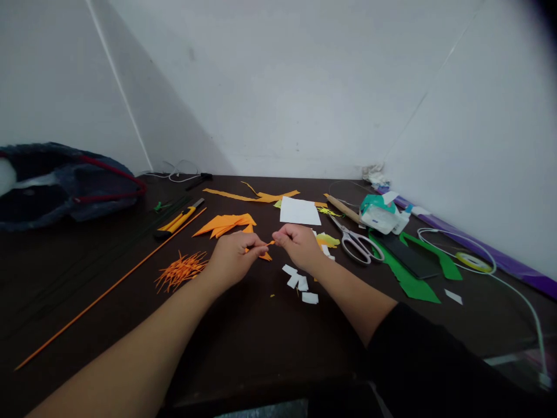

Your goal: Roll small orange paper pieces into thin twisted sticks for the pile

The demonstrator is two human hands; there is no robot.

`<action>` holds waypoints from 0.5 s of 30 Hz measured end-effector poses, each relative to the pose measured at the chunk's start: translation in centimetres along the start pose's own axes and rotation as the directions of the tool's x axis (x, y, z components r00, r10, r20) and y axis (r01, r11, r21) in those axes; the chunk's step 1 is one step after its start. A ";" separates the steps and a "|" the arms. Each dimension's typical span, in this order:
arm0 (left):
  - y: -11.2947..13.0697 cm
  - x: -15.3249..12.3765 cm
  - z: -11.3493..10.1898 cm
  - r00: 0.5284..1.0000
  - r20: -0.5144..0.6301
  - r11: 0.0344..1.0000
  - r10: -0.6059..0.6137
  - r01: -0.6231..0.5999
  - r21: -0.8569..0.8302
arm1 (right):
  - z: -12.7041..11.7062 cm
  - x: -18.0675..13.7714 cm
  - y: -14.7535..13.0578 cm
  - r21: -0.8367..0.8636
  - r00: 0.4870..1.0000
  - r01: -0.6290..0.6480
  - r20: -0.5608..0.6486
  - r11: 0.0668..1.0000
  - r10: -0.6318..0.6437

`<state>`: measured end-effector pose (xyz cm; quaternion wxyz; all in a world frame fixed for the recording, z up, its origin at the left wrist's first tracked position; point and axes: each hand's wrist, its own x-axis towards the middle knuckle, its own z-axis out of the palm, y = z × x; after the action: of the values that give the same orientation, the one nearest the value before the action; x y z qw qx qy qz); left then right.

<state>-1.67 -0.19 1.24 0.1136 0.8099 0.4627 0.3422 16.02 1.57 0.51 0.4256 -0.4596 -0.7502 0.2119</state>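
Note:
Between my two hands runs a thin orange paper strip (272,242), small and partly hidden by the fingers. My left hand (237,252) pinches its left end, thumb against fingertips. The right end sits in the closed fingers of my right hand (298,244). Folded orange paper pieces (226,224) lie just beyond my left hand, and a pile of narrow orange paper strips (181,270) lies to its left. Small white paper pieces (298,280) are scattered below my right hand. A white paper square (300,211) lies behind it.
Scissors (357,242) and green paper (411,278) lie on the right, near a dark flat slab (407,255) and a white cable (517,290). At left are a yellow utility knife (179,220), a long orange stick (111,290) and a dark blue bag (65,186).

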 end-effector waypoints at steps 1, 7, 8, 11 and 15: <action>-0.1 0.0 0.0 0.999 -0.017 0.998 0.039 -0.038 0.054 | 0.2 0.0 0.0 0.010 1.000 -0.014 -0.006 1.000 0.014; -1.0 0.0 0.4 0.963 -0.042 0.905 0.266 -0.235 0.354 | 1.4 -0.1 0.2 0.198 0.968 -0.250 0.035 0.948 0.248; -1.1 -0.1 0.5 0.953 -0.049 0.877 0.299 -0.254 0.408 | 1.6 -0.1 0.2 0.240 0.955 -0.296 0.048 0.924 0.293; -1.4 -0.2 0.5 0.931 -0.061 0.790 0.361 -0.270 0.551 | 2.1 0.0 0.5 0.357 0.907 -0.415 0.085 0.837 0.413; -2.0 -0.2 0.0 0.956 -0.140 0.797 0.256 -0.127 0.590 | 1.9 0.3 0.9 0.420 0.886 -0.449 0.100 0.788 0.452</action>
<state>-3.07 0.77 0.13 -0.2218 0.8076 0.4688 0.2806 14.85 2.42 -1.01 0.4559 -0.5196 -0.5517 0.4667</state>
